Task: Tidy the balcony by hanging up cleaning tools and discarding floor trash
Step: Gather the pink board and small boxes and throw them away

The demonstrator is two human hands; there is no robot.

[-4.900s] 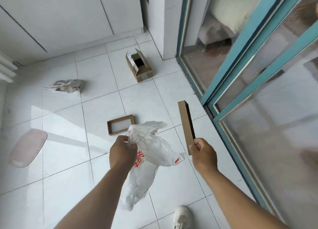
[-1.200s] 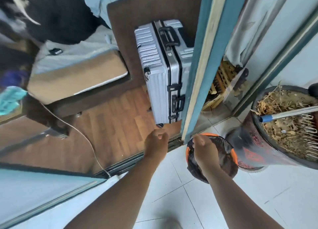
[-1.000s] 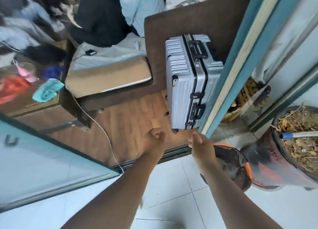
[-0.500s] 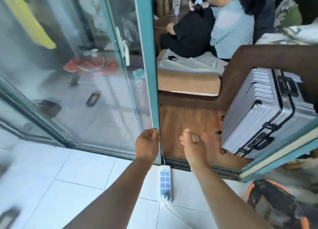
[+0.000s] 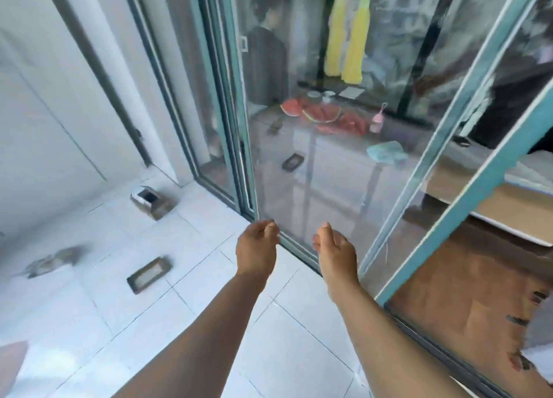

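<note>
**A:** Both hands are hanging out in front here, the left hand [image 5: 256, 252] and the right hand [image 5: 333, 248], and neither one is carrying anything. The fingers are curling loosely on both, with nothing between them.

**B:** So nothing is being picked up at this instant. What is lying on the floor?

**A:** Plenty. A shallow cardboard tray [image 5: 148, 274] is sitting on the white tiles [image 5: 284, 352] left of the left arm. Farther back, an open cardboard box [image 5: 152, 201] is lying near the wall by the end of the sliding glass door [image 5: 314, 173]. Out to the far left, something crumpled, maybe paper, [image 5: 52, 264] is showing, though the picture is blurring there.

**B:** I'm judging the trash part unfinished, then.

**A:** Agreed: at least three pieces are waiting on the tiles, all well apart from the hands. No bin is showing in this view, so I can't say how much is already in it.

**B:** And the cleaning tools?

**A:** None are appearing here, hung up or lying down, so that half I cannot tell.

**B:** Nearest target?

**A:** I'm guessing the tray, since it's lying closest to the left hand. The person is needing to bend down for it.
</note>
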